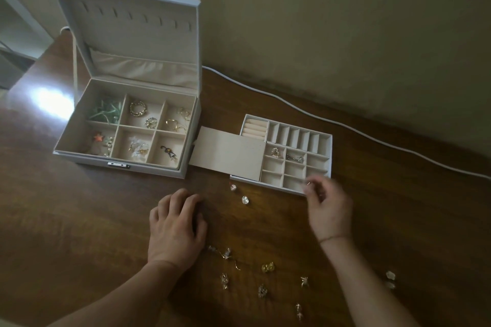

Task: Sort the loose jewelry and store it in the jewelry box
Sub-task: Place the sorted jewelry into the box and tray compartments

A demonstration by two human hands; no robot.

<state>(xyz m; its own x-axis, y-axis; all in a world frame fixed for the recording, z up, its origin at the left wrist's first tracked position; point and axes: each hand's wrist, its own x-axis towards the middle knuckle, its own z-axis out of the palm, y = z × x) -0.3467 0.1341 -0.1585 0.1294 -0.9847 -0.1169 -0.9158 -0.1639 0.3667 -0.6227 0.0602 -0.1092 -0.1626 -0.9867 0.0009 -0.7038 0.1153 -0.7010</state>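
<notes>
The task looks about half done. The pale grey jewelry box with open lid (127, 125) in the upper left of the frame already holds pieces in all six soft beige compartments. The shallow removable tray with small square cells (297, 159), right of centre, has items in only two cells. Many small gold and clear loose pieces (267, 267) remain on the dark brown glossy wooden table (79, 220) in the lower centre, so much sorting is left.

The right hand (328, 210) is over the near edge of the tray, fingers together and pinching a tiny metal piece (308, 183); it is blurred. The left hand (176, 225) rests on the table, fingers loosely curled and holding nothing
</notes>
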